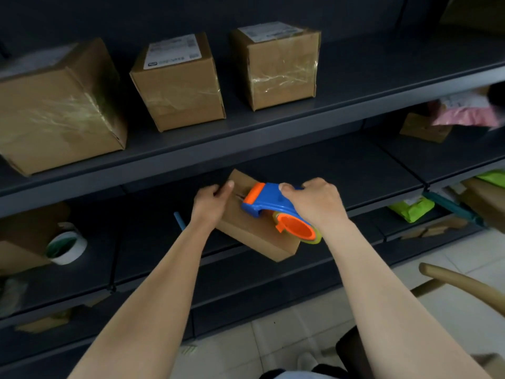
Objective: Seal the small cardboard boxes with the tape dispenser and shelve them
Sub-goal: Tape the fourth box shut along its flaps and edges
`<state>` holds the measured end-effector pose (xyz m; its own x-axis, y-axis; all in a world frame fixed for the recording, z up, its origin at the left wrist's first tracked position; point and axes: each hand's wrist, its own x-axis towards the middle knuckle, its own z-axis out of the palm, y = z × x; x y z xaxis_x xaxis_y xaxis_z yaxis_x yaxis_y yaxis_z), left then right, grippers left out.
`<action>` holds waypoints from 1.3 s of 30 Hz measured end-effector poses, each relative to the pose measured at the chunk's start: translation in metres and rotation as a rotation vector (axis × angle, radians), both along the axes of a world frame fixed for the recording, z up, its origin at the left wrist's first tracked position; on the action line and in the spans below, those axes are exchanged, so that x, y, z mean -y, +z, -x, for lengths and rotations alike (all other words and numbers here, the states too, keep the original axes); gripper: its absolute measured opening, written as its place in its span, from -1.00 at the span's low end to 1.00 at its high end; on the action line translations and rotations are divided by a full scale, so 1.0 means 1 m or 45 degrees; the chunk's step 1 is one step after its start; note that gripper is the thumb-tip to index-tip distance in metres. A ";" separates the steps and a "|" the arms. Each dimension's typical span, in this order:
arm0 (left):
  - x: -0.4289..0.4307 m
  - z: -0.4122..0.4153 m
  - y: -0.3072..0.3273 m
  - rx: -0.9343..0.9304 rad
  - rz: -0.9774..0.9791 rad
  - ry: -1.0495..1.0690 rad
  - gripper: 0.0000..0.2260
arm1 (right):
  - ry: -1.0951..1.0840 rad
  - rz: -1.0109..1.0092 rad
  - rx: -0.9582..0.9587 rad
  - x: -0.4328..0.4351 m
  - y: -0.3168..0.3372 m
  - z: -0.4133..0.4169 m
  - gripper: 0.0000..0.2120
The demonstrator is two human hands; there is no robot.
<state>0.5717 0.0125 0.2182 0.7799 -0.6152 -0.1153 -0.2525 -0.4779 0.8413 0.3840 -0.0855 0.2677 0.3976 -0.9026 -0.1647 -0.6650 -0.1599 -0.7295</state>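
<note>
Box (254, 228) sits on middle shelf (355, 170), angled. Left hand (211, 202) grips its far-left edge, steadying flaps. Right hand (314, 199) clamps dispenser (276, 212), roller end on top seam, probably laying tape. Three taped boxes (177, 80) on shelf above.

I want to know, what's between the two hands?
In the head view, the front of the tape dispenser, on the cardboard box, lies between left hand and right hand.

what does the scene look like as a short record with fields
left hand: grips the left edge of the small box
right hand: grips the tape dispenser
dispenser: blue and orange, roller end on the box top
upper shelf: three taped boxes
lower left: white tape roll
</note>
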 end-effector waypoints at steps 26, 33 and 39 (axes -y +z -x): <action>0.035 -0.035 -0.026 -0.191 0.080 0.238 -0.61 | -0.074 -0.173 -0.475 0.067 0.003 0.098 -0.41; 0.042 -0.019 -0.015 0.422 -0.330 0.231 -0.68 | 0.003 -0.218 -0.306 0.053 -0.037 0.084 -0.50; 0.050 0.049 -0.022 0.910 -0.507 -0.237 -0.58 | -0.014 -0.139 -0.330 0.056 -0.039 0.073 -0.51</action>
